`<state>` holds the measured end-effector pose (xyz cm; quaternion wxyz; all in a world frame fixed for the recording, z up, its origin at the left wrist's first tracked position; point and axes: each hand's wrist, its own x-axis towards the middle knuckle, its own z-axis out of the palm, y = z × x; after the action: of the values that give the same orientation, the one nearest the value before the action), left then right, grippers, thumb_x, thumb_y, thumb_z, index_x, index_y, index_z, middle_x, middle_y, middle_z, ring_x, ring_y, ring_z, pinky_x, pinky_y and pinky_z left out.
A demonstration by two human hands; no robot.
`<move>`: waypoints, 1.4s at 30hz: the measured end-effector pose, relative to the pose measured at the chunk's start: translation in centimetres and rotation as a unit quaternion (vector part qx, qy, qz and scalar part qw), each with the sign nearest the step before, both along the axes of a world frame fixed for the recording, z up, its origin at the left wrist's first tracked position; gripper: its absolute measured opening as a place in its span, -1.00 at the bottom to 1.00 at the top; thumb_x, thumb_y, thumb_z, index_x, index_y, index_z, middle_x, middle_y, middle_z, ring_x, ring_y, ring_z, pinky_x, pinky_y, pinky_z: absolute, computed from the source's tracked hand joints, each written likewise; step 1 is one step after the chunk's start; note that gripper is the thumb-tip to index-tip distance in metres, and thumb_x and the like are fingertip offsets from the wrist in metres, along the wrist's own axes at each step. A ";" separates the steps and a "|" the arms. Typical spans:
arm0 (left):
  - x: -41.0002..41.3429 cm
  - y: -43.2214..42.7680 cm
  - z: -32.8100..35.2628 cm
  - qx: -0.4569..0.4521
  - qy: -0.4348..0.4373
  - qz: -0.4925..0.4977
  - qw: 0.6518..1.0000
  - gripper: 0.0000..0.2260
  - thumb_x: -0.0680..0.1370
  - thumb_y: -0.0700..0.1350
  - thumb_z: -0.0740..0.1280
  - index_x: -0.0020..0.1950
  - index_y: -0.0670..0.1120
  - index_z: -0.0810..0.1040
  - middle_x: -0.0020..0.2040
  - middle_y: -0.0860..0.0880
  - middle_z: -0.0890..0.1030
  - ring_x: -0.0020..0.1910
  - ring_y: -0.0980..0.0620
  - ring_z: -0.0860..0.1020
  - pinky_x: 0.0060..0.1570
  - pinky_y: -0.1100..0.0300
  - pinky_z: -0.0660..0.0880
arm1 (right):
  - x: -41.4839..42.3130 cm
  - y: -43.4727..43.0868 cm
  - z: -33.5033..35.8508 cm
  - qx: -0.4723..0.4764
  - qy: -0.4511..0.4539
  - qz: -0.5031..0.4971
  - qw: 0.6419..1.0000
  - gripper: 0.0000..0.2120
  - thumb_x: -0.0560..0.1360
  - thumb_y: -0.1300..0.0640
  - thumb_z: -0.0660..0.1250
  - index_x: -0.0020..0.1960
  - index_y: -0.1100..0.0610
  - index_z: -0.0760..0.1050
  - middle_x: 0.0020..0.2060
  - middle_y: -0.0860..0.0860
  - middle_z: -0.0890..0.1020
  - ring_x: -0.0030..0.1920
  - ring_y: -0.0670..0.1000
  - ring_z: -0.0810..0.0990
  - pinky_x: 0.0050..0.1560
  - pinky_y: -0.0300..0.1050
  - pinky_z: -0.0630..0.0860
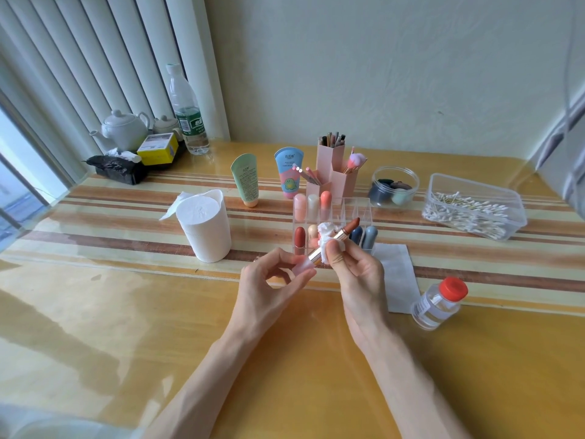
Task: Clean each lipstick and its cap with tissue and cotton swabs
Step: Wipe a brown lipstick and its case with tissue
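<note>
Lipstick (343,234) in left hand (272,280), tissue (326,232) in right hand (357,277); bottle label (190,122) unreadable.

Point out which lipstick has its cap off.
The lipstick in the hands: its brown-red bullet is bare, left hand pinching the base, right hand holding tissue round the tube. The other lipsticks stand capped in the clear organizer.

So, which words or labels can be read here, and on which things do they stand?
On the water bottle, green label: white Chinese characters, too blurred to read.
On the blue tube: Chinese characters at top, blurred.
On the green tube, yellow box, red-capped bottle: print too small.
Nothing can be quoted.
</note>
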<state>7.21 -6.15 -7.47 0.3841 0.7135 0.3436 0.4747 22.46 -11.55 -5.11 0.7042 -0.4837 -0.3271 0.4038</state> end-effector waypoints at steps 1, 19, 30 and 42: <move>0.1 -0.1 0.0 0.021 0.005 0.008 1.000 -0.86 0.49 -0.13 0.60 -0.02 -0.08 0.70 -0.11 0.05 0.74 -0.18 -0.02 0.67 -0.12 0.12 0.62 | 0.0 0.0 0.0 0.001 0.005 -0.002 1.000 -0.70 0.53 0.01 0.43 0.17 0.15 0.71 -0.01 0.02 0.78 0.05 -0.12 0.71 0.10 -0.32 0.55; -0.3 0.3 -0.3 -0.016 0.067 -0.080 0.994 -0.84 0.54 -0.11 0.56 0.09 -0.07 0.68 -0.10 0.07 0.73 -0.07 0.03 0.73 -0.13 0.22 0.60 | 0.3 -0.1 -1.1 -0.016 -0.200 0.003 0.980 -0.72 0.46 -0.27 0.52 0.05 -0.13 0.77 -0.12 -0.08 0.79 0.03 0.11 0.75 0.03 0.22 0.70; -1.8 3.2 -0.2 -0.022 0.028 0.117 0.992 -0.87 0.51 0.02 0.58 -0.07 0.03 0.68 -0.18 -0.01 0.70 -0.25 0.04 0.68 -0.17 0.31 0.48 | 0.4 0.2 -1.0 0.000 -0.171 -0.053 0.984 -0.67 0.46 -0.11 0.52 0.06 0.12 0.77 -0.17 -0.10 0.78 -0.07 -0.12 0.73 0.03 -0.27 0.55; 0.3 5.4 -0.2 -0.018 0.194 0.199 0.960 -0.84 0.50 0.07 0.54 -0.12 0.01 0.66 -0.54 0.11 0.54 -0.13 0.03 0.60 -0.07 0.03 0.52 | -0.1 0.4 -1.0 0.007 -0.233 -0.024 0.972 -0.91 0.52 -0.11 0.50 0.00 -0.17 0.73 -0.17 -0.18 0.77 -0.02 -0.05 0.73 0.12 -0.02 0.62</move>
<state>7.47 -0.71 -7.64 0.2205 0.7020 0.5553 0.3875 22.37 -11.17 -6.09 0.6214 -0.5673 -0.4732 0.2610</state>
